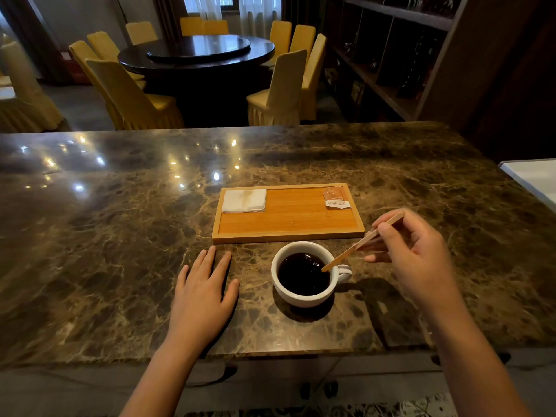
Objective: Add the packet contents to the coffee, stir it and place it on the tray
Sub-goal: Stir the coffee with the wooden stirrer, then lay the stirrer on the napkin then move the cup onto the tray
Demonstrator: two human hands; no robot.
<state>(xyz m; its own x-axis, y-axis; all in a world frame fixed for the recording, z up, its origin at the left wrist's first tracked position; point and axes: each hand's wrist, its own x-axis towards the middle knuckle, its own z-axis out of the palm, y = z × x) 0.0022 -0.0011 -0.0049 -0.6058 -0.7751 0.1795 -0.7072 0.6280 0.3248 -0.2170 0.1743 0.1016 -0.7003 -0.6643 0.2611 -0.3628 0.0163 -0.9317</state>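
Nearest, left hand (202, 291) flat on the marble counter (105, 236), fingers spread, grip empty. Right hand (412, 257) pinching a wooden stir stick (358, 243), tip dipped into the black coffee in the white cup (304, 273). Stirring step under way, apparently. Beyond, bamboo tray (287, 219) with a folded napkin (244, 200) and the sugar packet (337, 198), whether emptied hard to tell. Next: lift out the stick, carry the cup level onto the bare middle.

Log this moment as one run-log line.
stage: stirring | right hand: holds stick in coffee cup | left hand: flat on counter | tray: cup absent
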